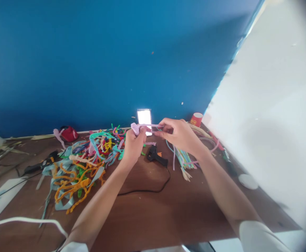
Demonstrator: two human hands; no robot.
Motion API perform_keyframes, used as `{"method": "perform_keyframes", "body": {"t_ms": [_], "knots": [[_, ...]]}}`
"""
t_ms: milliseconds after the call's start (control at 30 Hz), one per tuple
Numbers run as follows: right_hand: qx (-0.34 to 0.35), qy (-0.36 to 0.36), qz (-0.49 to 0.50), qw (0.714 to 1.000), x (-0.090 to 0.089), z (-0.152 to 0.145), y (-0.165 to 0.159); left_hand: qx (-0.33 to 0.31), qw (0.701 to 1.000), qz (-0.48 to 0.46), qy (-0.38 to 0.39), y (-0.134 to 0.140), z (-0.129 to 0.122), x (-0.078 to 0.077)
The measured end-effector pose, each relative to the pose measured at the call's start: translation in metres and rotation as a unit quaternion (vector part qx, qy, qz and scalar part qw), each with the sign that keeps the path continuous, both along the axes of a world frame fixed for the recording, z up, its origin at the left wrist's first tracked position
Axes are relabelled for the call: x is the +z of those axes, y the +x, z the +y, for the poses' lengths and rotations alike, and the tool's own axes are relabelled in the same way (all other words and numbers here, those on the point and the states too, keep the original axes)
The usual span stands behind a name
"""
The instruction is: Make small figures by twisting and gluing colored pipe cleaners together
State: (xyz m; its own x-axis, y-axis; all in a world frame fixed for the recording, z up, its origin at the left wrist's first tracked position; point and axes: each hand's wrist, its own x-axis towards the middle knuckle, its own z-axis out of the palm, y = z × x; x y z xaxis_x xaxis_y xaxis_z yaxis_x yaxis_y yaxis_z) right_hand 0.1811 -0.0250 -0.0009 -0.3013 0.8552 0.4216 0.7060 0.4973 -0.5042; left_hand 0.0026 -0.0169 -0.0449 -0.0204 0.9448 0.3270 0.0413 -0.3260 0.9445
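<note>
White sleeves (260,238) at bottom edge, nearest camera, one per forearm; bare arms extend fwd over brown worktop (153,217). L hand (133,145): fingers pinched on bunched end of lilac fuzzy piece (135,128). R hand (180,134): thumb & fingers narrow, gripping strands of same piece. Lilac piece thus held above worktop, strands spanning btwn hands, approx. horiz. Lit screen (144,117) directly behind, lower part crossed by strands.

Black glue gun (156,154) lies on worktop below & btwn hands; its cord (147,191) curves L. Mixed pile of fuzzy stems (84,183) L of L hand: orange, green, turquoise, yellow etc., tangled. Pale stem bundle (183,159) lies beneath R wrist, tips toward camera. Red cup (196,119) tilted, nr. wall, beyond R hand. White disc (248,181) far R, nr. white panel (276,115). White cable (24,219) lower L. B/g: blue wall (102,59).
</note>
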Motion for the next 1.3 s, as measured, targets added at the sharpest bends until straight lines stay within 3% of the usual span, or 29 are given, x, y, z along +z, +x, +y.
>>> {"method": "perform_keyframes", "body": {"t_ms": [400, 633, 867, 1000, 1300], "knots": [[-0.020, 0.041, -0.029, 0.999, 0.003, -0.001, 0.005, -0.003, 0.997, 0.076, 0.017, -0.005, -0.002, 0.005], [-0.054, 0.093, -0.035, 0.994, 0.001, 0.001, 0.005, -0.024, 1.000, 0.001, 0.014, -0.007, 0.000, 0.009], [-0.078, 0.156, -0.025, 0.984, 0.001, 0.003, 0.010, 0.021, 1.000, -0.017, 0.006, -0.010, 0.000, 0.013], [-0.077, 0.190, 0.001, 0.979, 0.002, 0.004, 0.012, 0.004, 1.000, -0.025, 0.012, -0.010, -0.001, 0.013], [-0.065, 0.172, 0.068, 0.981, 0.005, 0.010, 0.025, -0.082, 0.996, 0.021, -0.014, -0.008, -0.002, 0.009]]}}
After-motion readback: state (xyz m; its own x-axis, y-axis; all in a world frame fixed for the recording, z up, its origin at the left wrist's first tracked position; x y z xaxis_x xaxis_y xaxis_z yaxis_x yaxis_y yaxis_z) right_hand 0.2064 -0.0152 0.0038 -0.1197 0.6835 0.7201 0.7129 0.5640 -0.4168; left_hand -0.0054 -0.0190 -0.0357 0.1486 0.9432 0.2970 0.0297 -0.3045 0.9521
